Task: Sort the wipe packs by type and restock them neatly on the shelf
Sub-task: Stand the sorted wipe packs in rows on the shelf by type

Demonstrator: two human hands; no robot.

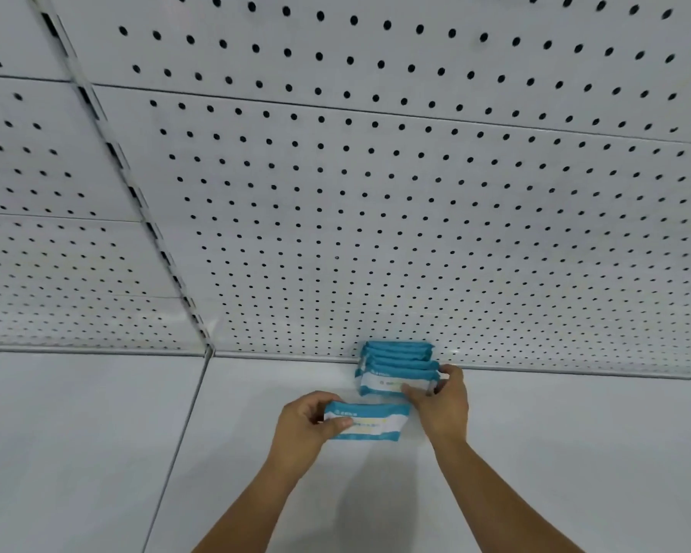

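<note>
On my head feed I see both hands out over the white shelf (96, 453). The left hand (302, 423) grips a loose wipe pack (370, 423), teal with a white band, by its left end: the thumb lies across the front face and the fingers curl behind it. The pack is held level, low over the shelf, and I cannot tell whether it touches the surface. It is just in front of, and slightly left of, the row of wipe packs (397, 353). These have the same teal and white colouring and stand one behind another against the pegboard back panel (376, 193). The right hand (441, 401) has hold of the front pack (391, 383) of that row, fingers wrapped round its right end and thumb pressed on its white face. The loose pack's right end is close beside the right wrist. The print on the packs is too blurred for me to read. A slotted upright (136, 193) runs down the panel on the left
</note>
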